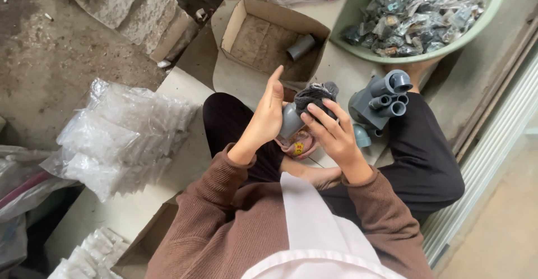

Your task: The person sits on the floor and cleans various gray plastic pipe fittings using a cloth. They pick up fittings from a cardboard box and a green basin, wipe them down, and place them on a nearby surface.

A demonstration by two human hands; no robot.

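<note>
My left hand point(265, 117) holds a grey plastic pipe fitting point(291, 121) above my lap, thumb pointing up. My right hand point(332, 130) presses a dark grey cloth point(315, 94) onto the top of that fitting, fingers curled over it. A small red and yellow object point(298, 147) sits just under both hands; what it is I cannot tell. To the right, on my knee, lies a cluster of grey pipe fittings point(381, 100) with round open ends.
An open cardboard box point(273, 35) with one grey fitting point(301, 47) lies ahead. A green basin point(428, 14) at the far right is full of bagged fittings. A heap of clear plastic bags point(121, 135) lies at my left. Stone blocks point(130, 3) stand far left.
</note>
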